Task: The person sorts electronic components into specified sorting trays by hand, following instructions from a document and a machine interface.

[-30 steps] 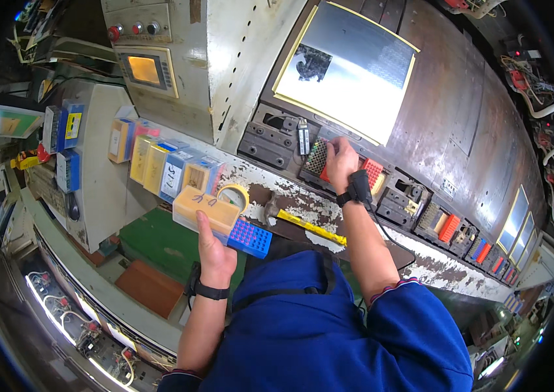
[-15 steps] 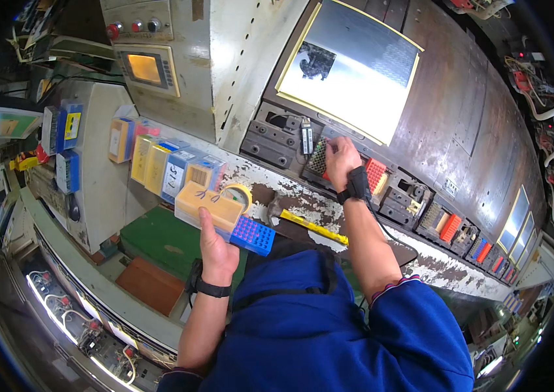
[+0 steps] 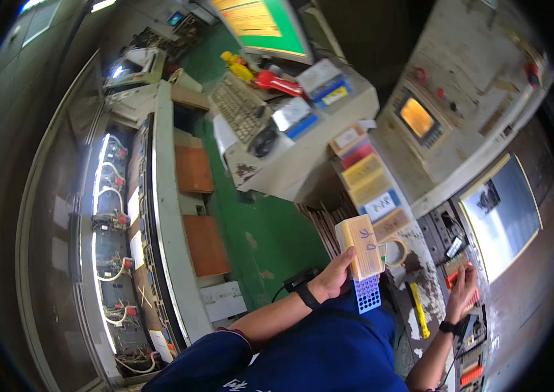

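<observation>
While the head camera looks down and to the left, the left hand (image 3: 335, 277) grips a pale yellow box (image 3: 360, 247) from below, fingers wrapped round its lower end, holding it raised in front of the chest. A blue perforated tray (image 3: 368, 294) sits just under that box, touching it and the same hand. The right hand (image 3: 464, 291) lies well apart to the right, fingers spread flat on the keys of a grimy control panel (image 3: 450, 248). A yellow tool (image 3: 419, 310) lies on the worn counter (image 3: 420, 274) between the two hands. Beyond the box, a row of coloured boxes (image 3: 365, 176) stands along the counter, with a keyboard (image 3: 237, 108) farther off.
</observation>
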Demonstrator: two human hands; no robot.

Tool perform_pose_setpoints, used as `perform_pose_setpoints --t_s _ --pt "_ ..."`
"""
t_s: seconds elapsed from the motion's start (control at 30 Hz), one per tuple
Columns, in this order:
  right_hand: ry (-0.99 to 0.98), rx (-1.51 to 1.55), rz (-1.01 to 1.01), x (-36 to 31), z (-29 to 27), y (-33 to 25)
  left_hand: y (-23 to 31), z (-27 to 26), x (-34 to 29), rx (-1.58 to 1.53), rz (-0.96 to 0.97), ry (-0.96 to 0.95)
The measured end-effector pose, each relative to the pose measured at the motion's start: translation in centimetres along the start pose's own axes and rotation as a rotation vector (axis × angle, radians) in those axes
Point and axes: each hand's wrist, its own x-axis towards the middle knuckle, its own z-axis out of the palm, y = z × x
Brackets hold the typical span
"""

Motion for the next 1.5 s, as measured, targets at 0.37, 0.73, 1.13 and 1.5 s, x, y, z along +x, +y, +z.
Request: perform_pose_setpoints --t_s 0.37,0.73,1.13,1.5 --pt "-0.556 -0.248 -0.108 -9.6 28.0 -20.5 18.1 -20.0 -8.1 -0.167 0.165 -0.141" --pt "-0.587 -0.267 -0.514 -17.7 60.8 -34.1 38.7 -42.2 -10.3 -0.214 0.278 0.013" --pt "-0.317 -0.581 -0.754 -15.5 72.6 -34.2 41.1 -50.2 -9.2 -0.263 0.119 0.081" --pt "-0.372 -0.608 -0.791 -15.0 72.3 -35.0 43.9 -50.2 -3.9 -0.258 0.086 -0.047"
